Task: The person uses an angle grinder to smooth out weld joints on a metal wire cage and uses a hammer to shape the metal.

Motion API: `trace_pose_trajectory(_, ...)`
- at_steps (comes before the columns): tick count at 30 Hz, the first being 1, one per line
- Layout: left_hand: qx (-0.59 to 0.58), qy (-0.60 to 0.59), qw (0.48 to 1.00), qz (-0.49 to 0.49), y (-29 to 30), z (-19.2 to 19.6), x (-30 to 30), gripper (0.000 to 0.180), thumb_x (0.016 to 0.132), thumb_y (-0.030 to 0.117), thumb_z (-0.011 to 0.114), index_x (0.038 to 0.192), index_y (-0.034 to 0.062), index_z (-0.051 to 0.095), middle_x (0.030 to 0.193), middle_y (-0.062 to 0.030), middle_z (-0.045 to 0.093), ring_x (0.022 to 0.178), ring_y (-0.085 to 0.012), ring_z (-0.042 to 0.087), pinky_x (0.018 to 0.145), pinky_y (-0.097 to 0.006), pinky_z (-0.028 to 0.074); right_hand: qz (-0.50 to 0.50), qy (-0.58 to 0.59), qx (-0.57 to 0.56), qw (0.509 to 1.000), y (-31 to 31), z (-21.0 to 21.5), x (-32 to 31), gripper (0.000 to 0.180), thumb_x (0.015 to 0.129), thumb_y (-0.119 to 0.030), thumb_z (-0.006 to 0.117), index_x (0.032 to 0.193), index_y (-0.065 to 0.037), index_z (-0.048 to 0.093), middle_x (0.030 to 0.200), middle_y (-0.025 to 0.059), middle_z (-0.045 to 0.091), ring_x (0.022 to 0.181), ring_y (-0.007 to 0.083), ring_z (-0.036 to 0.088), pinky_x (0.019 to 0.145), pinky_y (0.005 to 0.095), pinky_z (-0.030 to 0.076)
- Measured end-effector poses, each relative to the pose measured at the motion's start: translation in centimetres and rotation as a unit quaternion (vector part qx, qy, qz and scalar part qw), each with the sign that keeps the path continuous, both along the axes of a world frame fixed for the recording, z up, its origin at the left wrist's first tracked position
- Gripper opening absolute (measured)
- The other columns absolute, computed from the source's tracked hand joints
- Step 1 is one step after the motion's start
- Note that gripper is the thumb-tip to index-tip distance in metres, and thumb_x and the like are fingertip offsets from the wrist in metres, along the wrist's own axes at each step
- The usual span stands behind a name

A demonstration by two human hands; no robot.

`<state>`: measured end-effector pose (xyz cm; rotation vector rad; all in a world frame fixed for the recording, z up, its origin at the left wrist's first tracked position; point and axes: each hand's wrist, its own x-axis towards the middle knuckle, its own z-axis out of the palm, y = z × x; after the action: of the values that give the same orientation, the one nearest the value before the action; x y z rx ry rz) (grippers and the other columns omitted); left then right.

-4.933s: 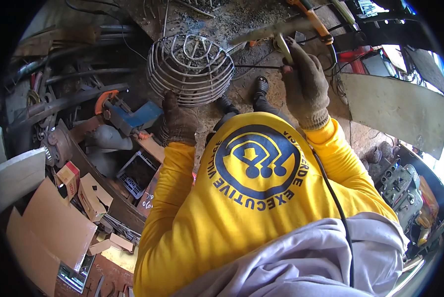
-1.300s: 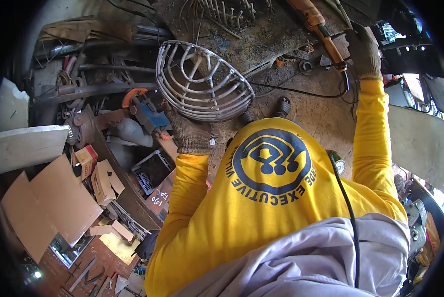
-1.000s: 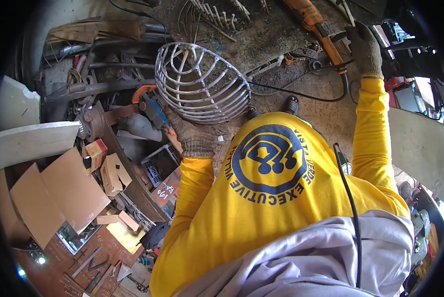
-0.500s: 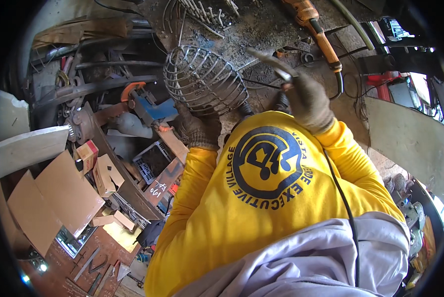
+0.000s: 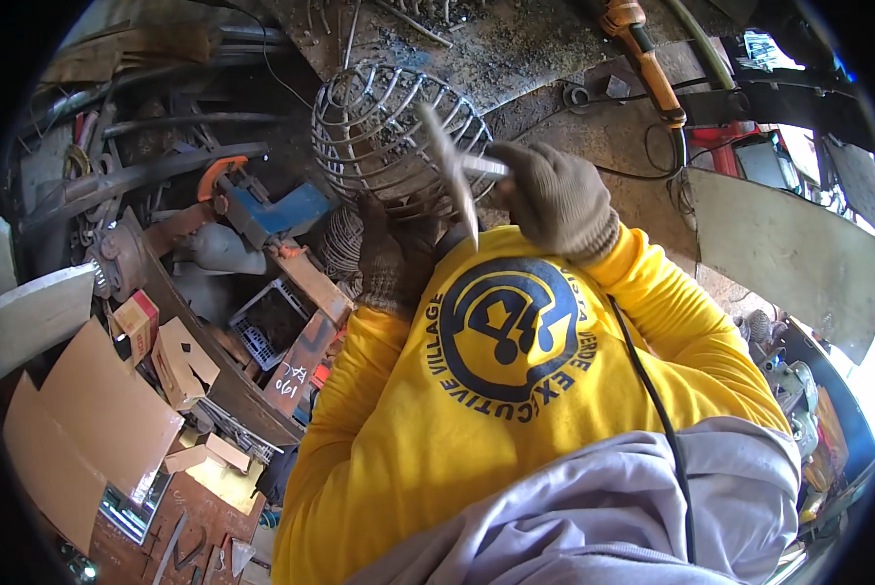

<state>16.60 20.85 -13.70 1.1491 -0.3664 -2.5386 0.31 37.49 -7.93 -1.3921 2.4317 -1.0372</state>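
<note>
1. The round wire cage (image 5: 394, 136) sits on the dirty workbench (image 5: 555, 58), just ahead of your chest.
2. Your left hand (image 5: 394, 258), in a dark glove, presses against the cage's lower rim; you cannot tell how tightly its fingers close.
3. Your right hand (image 5: 555, 200), also gloved, is wrapped around the handle of a thin metal hammer (image 5: 452, 171), which hangs over the cage's near side.
4. An orange power tool (image 5: 642, 49) lies well apart at the back.
</note>
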Motion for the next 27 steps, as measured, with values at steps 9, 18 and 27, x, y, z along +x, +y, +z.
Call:
trace_pose_trajectory(9,0.022,0.016,0.999,-0.028,-0.5,-0.2,0.3,0.060,0.100,0.046,0.055,0.143,0.0055,0.043,0.138,-0.0207,0.055,0.124,-0.0367,0.057,0.106,-0.051,0.049,0.052,-0.017,0.008,0.998,-0.6,2.3,1.3,0.032,0.093,-0.021,0.064,0.121,-0.006,0.060,0.083,0.0161,0.067,0.071,0.0356,0.067,0.061,0.0457,0.054)
trace_pose_trajectory(18,0.003,-0.041,0.998,-0.056,0.1,2.5,-0.6,0.062,0.100,0.048,0.055,0.146,0.0090,0.042,0.145,-0.0178,0.050,0.128,-0.0360,0.053,0.112,-0.050,0.044,-0.013,-0.071,0.041,0.997,-0.7,2.7,0.4,0.032,0.094,-0.024,0.063,0.122,-0.009,0.061,0.087,0.0148,0.069,0.075,0.0336,0.070,0.066,0.0433,0.056)
trace_pose_trajectory(27,0.005,0.006,1.000,-0.019,-0.1,-0.6,0.4,0.069,0.096,0.051,0.059,0.149,0.0102,0.039,0.148,-0.0177,0.047,0.132,-0.0349,0.051,0.111,-0.052,0.044,0.000,-0.076,-0.018,0.997,0.4,2.3,-0.3,0.032,0.093,-0.020,0.064,0.119,-0.002,0.060,0.084,0.0163,0.068,0.073,0.0363,0.068,0.066,0.0443,0.055)
